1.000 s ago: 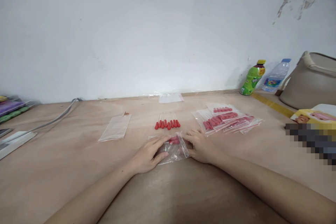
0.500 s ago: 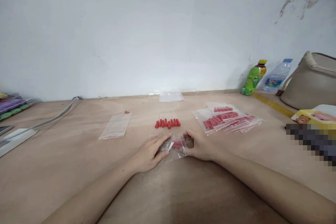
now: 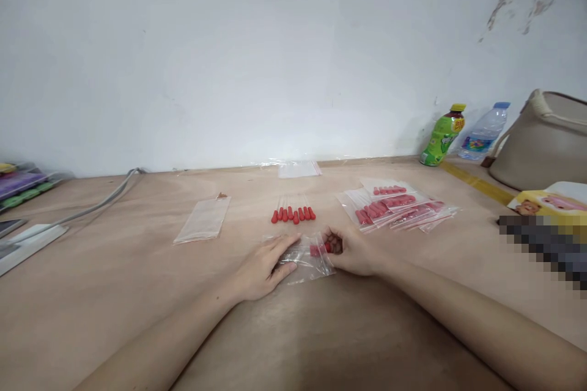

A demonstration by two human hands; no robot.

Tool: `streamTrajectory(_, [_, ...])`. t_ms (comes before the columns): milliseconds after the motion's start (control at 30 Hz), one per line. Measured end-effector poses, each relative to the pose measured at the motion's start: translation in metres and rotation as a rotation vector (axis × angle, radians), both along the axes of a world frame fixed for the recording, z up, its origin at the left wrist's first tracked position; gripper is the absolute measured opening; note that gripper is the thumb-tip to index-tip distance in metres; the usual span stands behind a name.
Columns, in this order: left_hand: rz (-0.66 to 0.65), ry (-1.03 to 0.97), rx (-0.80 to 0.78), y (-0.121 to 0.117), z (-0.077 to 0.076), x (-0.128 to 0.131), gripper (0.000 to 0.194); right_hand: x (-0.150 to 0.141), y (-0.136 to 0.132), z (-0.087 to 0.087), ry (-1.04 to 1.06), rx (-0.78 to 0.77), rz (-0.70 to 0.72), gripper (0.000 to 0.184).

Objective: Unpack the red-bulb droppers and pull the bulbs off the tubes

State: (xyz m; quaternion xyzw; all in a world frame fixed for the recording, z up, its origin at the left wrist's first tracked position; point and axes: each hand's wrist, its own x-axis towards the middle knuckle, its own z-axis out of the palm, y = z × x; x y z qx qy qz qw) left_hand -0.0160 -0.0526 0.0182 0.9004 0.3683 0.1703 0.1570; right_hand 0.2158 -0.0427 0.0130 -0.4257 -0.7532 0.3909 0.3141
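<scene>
My left hand (image 3: 268,266) lies on a clear zip bag (image 3: 300,269), its thumb and fingers spread over the bag's left part. At the bag's right-hand mouth, the curled fingers of my right hand (image 3: 351,252) close on red-bulbed droppers (image 3: 317,250). Their bulbs lie partly inside the bag and partly out at the mouth; how many there are I cannot tell. Beyond my hands, a row of several droppers (image 3: 296,215) rests with red bulbs toward me and clear tubes pointing away.
Filled zip bags (image 3: 389,208) overlap in a pile at the right. Flat bags (image 3: 204,220) lie at the left, and another flat bag (image 3: 299,169) is by the wall. A green bottle (image 3: 443,137), a water bottle (image 3: 485,133) and a beige basket (image 3: 541,140) stand back right. A grey cable (image 3: 103,201) runs left.
The red bulbs in the bag have shifted right, and some now show past the bag's mouth in my right hand's fingers. My left hand stays almost where it was.
</scene>
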Motion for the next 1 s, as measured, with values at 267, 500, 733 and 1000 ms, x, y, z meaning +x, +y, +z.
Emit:
streamTrajectory(267, [0.063,0.104,0.153,-0.006,-0.005,0.0,0.04,0.038,0.019,0.024,0.182,-0.312,0.11,0.027])
streamTrajectory(500, [0.214,0.341,0.172,-0.023,0.023,0.008,0.03,0.081,0.031,0.064,0.231,-0.25,-0.174,0.029])
streamTrajectory(733, [0.497,0.05,-0.019,0.011,0.018,-0.01,0.034,0.056,0.044,0.038,0.072,0.496,-0.423,0.02])
streamTrajectory(1000, [0.453,0.023,-0.137,0.012,0.011,-0.01,0.024,0.013,0.069,-0.014,-0.513,0.779,-0.11,0.029])
